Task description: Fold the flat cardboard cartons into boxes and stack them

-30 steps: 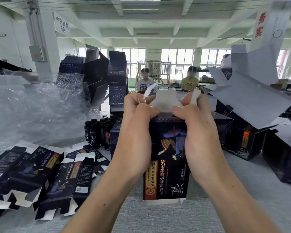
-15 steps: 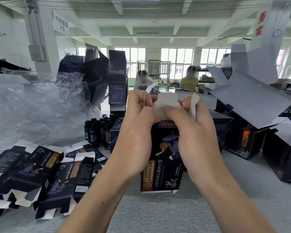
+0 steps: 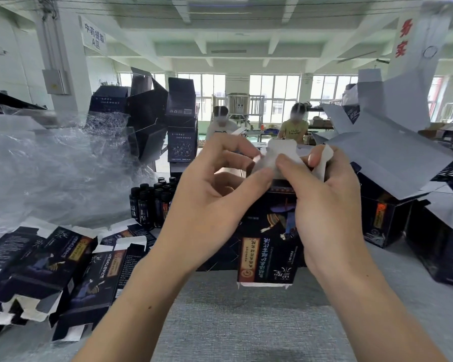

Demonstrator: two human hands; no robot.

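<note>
Pinching the carton (image 3: 270, 246) flaps (white inside): left hand (image 3: 212, 205), right hand (image 3: 324, 205).

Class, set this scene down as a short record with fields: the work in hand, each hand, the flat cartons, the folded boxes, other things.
Work in hand: dark carton, held upright, white flaps on top
Left hand: grips the carton's top, thumb against a flap
Right hand: pinches the flaps, thumb in front
Flat cartons: heaped on the grey table, left
Folded boxes: right side, lids open
Other things: dark bottles and plastic sheet, behind left
</note>
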